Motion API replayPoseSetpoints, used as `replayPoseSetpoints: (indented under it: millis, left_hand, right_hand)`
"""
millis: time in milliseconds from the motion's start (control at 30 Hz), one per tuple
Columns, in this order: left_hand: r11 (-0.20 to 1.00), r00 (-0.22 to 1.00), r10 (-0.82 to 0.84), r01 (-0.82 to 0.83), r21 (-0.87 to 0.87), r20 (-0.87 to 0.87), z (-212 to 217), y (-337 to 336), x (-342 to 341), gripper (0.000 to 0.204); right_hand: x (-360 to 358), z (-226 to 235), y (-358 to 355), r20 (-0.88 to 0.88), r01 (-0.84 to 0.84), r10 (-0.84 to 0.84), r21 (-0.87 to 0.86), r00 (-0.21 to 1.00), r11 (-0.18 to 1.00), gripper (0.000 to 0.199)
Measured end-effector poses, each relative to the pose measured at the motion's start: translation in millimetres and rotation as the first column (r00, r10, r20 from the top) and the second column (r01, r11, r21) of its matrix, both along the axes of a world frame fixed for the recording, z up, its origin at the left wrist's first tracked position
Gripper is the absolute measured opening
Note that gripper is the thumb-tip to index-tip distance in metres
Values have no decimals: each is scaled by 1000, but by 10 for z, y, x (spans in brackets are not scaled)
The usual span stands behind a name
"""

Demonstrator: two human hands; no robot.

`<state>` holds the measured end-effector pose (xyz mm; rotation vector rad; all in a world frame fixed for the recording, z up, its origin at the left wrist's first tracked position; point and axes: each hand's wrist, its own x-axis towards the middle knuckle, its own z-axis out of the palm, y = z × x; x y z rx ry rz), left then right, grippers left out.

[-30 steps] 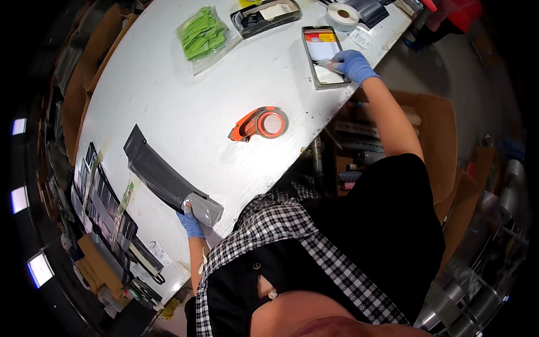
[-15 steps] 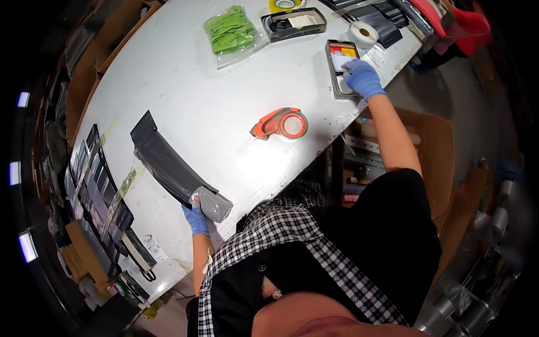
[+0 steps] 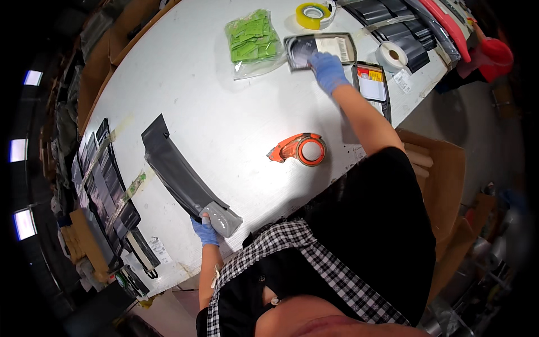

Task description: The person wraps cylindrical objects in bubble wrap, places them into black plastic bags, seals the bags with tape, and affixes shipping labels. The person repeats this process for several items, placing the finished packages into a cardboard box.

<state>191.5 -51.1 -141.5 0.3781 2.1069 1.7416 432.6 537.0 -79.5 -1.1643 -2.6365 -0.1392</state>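
Both my hands wear blue gloves. Near the table's front edge, my left hand (image 3: 205, 229) grips the lower end of a long dark grey folded piece (image 3: 182, 171), its thumb on top. Clear plastic (image 3: 227, 219) covers that end. My right arm stretches far across the table. My right hand (image 3: 328, 72) is at the near side of a shallow dark tray (image 3: 352, 49) that holds black pieces and a pale paper. Its fingers are bent down and drawn together; what lies between the fingertips is hidden. Between my hands lies an orange tape dispenser (image 3: 297, 149).
A clear bag of green packets (image 3: 252, 39) lies at the back. Beyond are a yellow tape roll (image 3: 313, 16) and a white label roll (image 3: 391, 55). A second tray (image 3: 371, 84) sits beside my right forearm. Dark packaged strips (image 3: 106, 185) lie at the left; a cardboard box (image 3: 443, 180) stands off the right edge.
My right hand has moved left from the right-hand tray to the one behind it. My left hand keeps its grip on the grey piece. The whole view has shifted slightly.
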Motion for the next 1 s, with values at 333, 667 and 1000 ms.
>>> replayPoseSetpoints:
  millis: [333,667,1000]
  left_hand:
    - [999,997,18,-21,39,72,-97,-102,13,83]
    - [1000,1000,-13,12,-14,-28,-133,-219,-31,83]
    - [1000,999,25,-25,-15,-26,-141,-200,2,77]
  right_hand:
    - [343,275,-566,-330,-83,57,-65,942,994,41]
    - [-4,431,-550,388,402,-351,-57,852,914,24]
    - [29,341,-504,338,420,-383,-40,860,907,27]
